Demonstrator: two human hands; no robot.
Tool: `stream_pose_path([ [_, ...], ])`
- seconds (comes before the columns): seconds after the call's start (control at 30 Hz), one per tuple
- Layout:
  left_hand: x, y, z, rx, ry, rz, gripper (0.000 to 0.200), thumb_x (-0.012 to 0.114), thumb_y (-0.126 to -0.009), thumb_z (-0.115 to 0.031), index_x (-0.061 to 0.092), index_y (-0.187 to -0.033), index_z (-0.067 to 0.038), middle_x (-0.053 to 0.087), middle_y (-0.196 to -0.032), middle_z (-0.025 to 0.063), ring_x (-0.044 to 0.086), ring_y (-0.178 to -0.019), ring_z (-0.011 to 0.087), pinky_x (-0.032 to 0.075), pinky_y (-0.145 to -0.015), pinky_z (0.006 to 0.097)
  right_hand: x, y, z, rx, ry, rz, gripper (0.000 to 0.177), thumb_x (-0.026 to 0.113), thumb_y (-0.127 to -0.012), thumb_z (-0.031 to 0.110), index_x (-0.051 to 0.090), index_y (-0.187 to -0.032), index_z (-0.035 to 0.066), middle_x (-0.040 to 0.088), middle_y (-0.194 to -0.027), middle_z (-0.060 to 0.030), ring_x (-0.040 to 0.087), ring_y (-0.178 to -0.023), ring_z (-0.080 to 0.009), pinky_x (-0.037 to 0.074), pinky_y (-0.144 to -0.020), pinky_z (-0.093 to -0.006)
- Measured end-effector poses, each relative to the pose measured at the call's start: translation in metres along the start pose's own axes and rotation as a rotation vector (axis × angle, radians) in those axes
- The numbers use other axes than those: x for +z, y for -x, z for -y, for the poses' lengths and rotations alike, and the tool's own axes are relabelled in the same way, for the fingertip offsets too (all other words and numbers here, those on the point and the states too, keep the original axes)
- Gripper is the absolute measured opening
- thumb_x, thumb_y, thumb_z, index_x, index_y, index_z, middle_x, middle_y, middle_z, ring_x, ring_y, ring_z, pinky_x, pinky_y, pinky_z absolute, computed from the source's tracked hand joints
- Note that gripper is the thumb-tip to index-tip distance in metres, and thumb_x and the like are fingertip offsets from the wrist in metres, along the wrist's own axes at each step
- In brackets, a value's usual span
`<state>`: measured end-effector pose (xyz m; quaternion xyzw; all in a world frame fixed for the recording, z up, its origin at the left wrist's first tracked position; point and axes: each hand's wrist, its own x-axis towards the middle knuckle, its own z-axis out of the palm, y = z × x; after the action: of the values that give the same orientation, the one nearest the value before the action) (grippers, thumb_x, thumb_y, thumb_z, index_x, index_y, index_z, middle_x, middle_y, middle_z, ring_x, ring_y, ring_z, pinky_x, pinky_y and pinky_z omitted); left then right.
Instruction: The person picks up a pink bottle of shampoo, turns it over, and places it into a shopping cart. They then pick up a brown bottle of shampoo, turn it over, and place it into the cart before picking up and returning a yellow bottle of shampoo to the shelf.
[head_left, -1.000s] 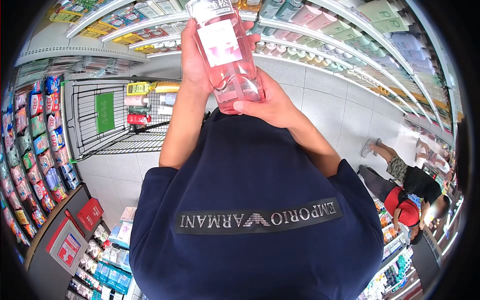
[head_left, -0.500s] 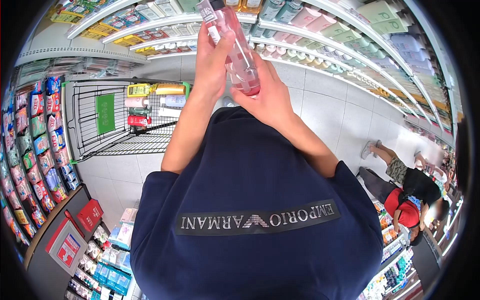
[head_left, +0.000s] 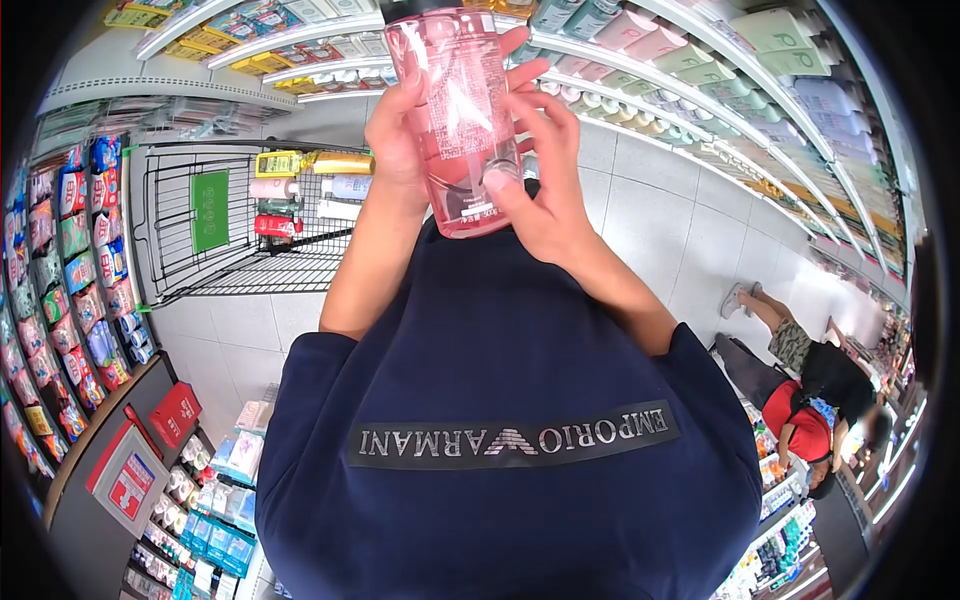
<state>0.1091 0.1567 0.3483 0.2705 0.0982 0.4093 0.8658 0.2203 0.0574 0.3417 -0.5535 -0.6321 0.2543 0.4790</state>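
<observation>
A transparent pink bottle (head_left: 458, 125) with a black cap is held up at the top centre, its face with small print turned toward me. My left hand (head_left: 400, 125) grips it along the left side, partly hidden behind it. On the right, my right hand (head_left: 540, 165) holds its lower part, the thumb on the front near the base and the other fingers spread beside and behind it. The cap is cut off by the frame's top edge.
A wire shopping cart (head_left: 210, 212) with several bottles and packs stands at the left. Stocked shelves (head_left: 690, 100) curve across the top and right. Packaged goods (head_left: 75, 250) hang at far left. Two people (head_left: 815, 400) are at the right, near more shelves.
The bottle has turned so its printed face shows broadly, and it looks larger and nearer. My right hand's fingers have spread, and its thumb now lies on the bottle's front.
</observation>
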Motion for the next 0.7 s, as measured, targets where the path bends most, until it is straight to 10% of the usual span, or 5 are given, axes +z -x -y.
stream_pose_path([
  [0.2,0.014,0.005,-0.007,0.07,0.113,0.052,0.076,0.053,-0.082,-0.039,0.026,-0.14,0.002,0.035,-0.141,0.0238,0.039,-0.128,0.0393,0.044,-0.098,0.0474,0.013,-0.001,0.023,0.382,-0.804,-0.107,0.091,0.069,-0.08,0.018,0.006,-0.144,0.002,0.018,-0.143,-0.017,0.029,-0.132,-0.0297,0.035,-0.105,-0.0433],
  [0.7,0.025,0.015,-0.017,0.124,-0.227,-0.028,0.048,0.05,-0.088,-0.015,0.039,-0.132,0.001,0.055,-0.118,0.0107,0.056,-0.105,0.017,0.045,-0.09,0.0316,-0.01,-0.01,0.031,0.306,-0.814,-0.052,0.069,0.057,-0.089,0.009,0.016,-0.143,-0.002,0.039,-0.135,-0.0123,0.039,-0.125,-0.0183,0.032,-0.104,-0.0341],
])
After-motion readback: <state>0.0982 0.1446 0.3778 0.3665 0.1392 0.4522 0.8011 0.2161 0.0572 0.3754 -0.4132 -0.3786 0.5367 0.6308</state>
